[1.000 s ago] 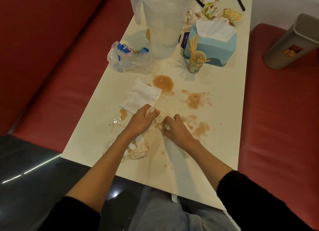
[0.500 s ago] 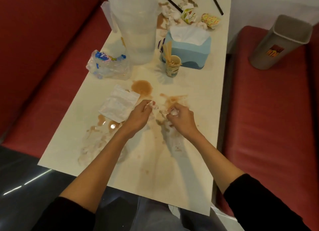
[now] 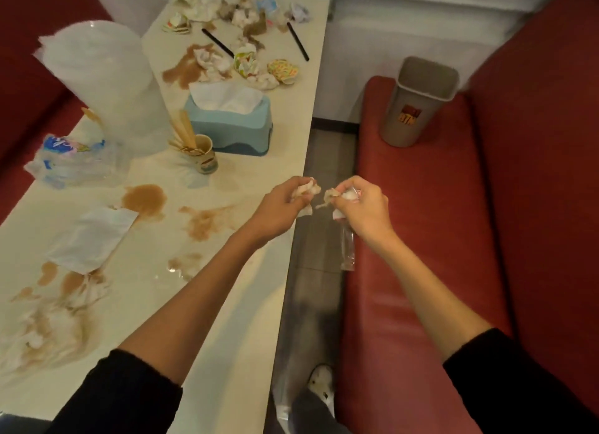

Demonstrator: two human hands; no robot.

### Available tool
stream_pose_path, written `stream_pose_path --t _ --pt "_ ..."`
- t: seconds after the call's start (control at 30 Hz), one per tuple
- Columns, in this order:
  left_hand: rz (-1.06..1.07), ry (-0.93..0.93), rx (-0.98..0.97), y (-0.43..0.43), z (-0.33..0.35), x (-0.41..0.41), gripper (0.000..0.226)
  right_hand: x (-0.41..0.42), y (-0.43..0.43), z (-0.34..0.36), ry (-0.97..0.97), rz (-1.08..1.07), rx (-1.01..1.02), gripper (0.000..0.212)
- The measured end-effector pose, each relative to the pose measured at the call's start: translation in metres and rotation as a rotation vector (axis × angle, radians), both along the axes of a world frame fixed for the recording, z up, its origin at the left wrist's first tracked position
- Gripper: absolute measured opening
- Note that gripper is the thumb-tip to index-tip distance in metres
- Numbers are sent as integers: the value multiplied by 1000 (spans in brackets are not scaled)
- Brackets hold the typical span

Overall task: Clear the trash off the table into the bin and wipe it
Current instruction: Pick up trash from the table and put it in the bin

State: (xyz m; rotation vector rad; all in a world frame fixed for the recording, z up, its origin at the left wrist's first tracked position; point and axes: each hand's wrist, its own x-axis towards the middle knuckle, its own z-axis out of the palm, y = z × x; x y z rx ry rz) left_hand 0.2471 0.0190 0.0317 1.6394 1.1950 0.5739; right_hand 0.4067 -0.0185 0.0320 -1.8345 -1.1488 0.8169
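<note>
Two hands fill the middle of the head view, and we see each one busy with trash. The left hand (image 3: 278, 208) has its fingers (image 3: 291, 185) curled round a crumpled white tissue (image 3: 306, 190), over the table's right edge. The right hand (image 3: 364, 211) pinches a stained tissue scrap (image 3: 332, 194) between thumb and curled fingers (image 3: 358, 187), and a clear plastic wrapper (image 3: 348, 249) hangs down below that grip. We find the two wads just beside each other but apart, the right one out past the table (image 3: 233, 320), above the gap between it and the red bench (image 3: 405, 255).

Beyond the right hand's fingers and well apart from them, the grey bin (image 3: 418, 109) stands upright on the bench seat. Left of the left hand's fingers we count several brown spills (image 3: 144, 199) across the tabletop, with a flat white napkin (image 3: 94, 236) lying at the edge of one. Beyond those fingers stands a paper cup of wooden sticks (image 3: 205, 158) and, just behind it, a blue tissue box (image 3: 233, 124). Farther left lie a crushed plastic bottle (image 3: 71, 163) and a tall cloudy plastic bag (image 3: 103, 83). At the far end, well beyond both sets of fingers, we see crumpled paper (image 3: 246, 15) and two black straws (image 3: 217, 42).
</note>
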Motion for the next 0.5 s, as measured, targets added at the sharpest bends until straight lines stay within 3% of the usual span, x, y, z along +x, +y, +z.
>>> stream_pose_path --t 0.5 --pt "-214 -31 157 112 53 171 35 183 72 68 -151 -149 108 9"
